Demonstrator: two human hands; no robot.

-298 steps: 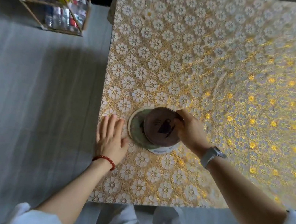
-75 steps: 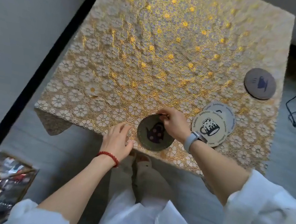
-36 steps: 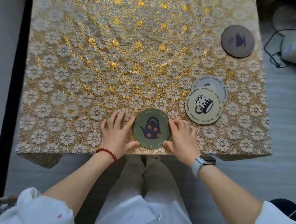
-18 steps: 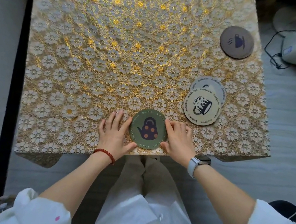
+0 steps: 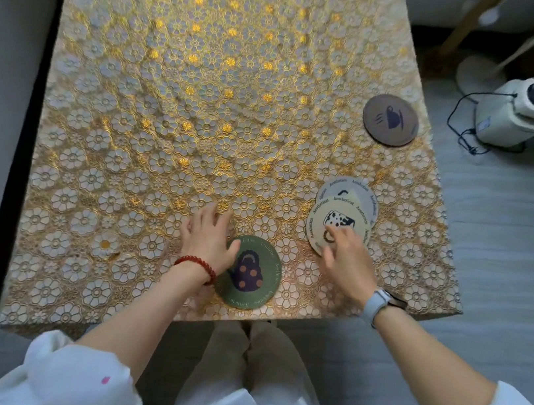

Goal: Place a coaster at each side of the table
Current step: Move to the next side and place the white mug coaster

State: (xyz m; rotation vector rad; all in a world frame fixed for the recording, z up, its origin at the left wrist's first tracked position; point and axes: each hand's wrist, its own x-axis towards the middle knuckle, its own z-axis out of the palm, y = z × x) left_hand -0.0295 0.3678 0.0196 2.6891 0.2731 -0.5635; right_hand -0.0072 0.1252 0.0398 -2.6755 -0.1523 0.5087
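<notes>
A green coaster [image 5: 252, 276] with a dark teapot print lies at the near edge of the table [image 5: 157, 89], which wears a gold flower-lace cloth. My left hand [image 5: 206, 241] rests flat beside it, thumb over its left rim, holding nothing. Two cream coasters are stacked to the right: the top one [image 5: 335, 219] shows a spotted mug, the lower one [image 5: 360, 193] peeks out behind. My right hand [image 5: 345, 261] hovers over the top cream coaster's near edge, fingers spread. A brown coaster [image 5: 390, 120] with a cup print sits by the right edge.
A white appliance [image 5: 515, 107] with a black cord stands on the grey floor right of the table. A pale stand base [image 5: 478, 74] is behind it. A wall runs along the left. My legs are under the near edge.
My right hand has left the green coaster and moved right to the cream stack. My left hand has shifted up along the green coaster's left rim. The view has dropped closer.
</notes>
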